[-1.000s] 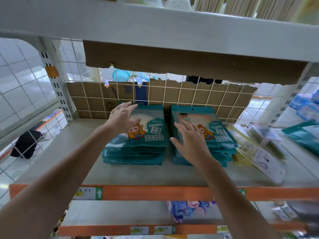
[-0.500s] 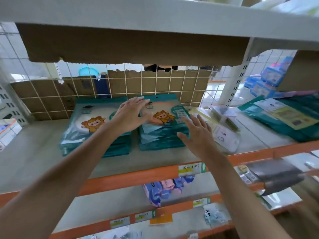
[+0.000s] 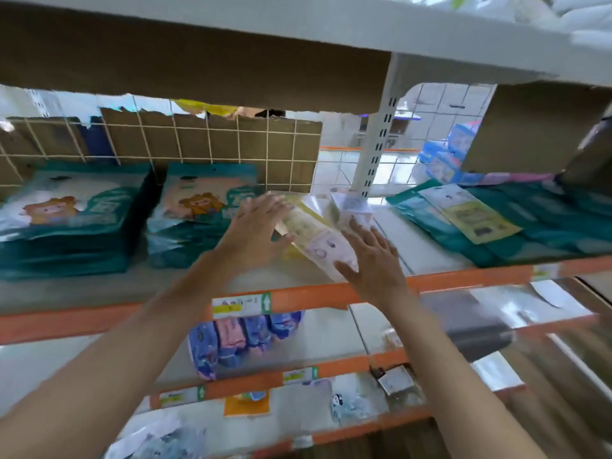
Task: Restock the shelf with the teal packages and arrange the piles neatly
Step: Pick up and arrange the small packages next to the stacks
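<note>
While left hand (image 3: 253, 235) and right hand (image 3: 376, 260) flank pale packet (image 3: 309, 235), grips released, teal piles (image 3: 195, 223) leftward, bare shelf (image 3: 99, 288) at edge.

1. A left pile (image 3: 71, 226) and a right pile (image 3: 198, 223) of teal packages are sitting side by side on the shelf (image 3: 82, 289), against its cardboard-lined wire back (image 3: 212, 144).
2. The left hand (image 3: 255, 233), fingers straight and spread, is reaching in beside the right pile.
3. The right hand (image 3: 374, 260), fingers spread, is overlapping the near end of a pale yellow packet (image 3: 311, 233); blur is obscuring contact.
4. Flat teal packs (image 3: 516, 240) are lying further right.
</note>
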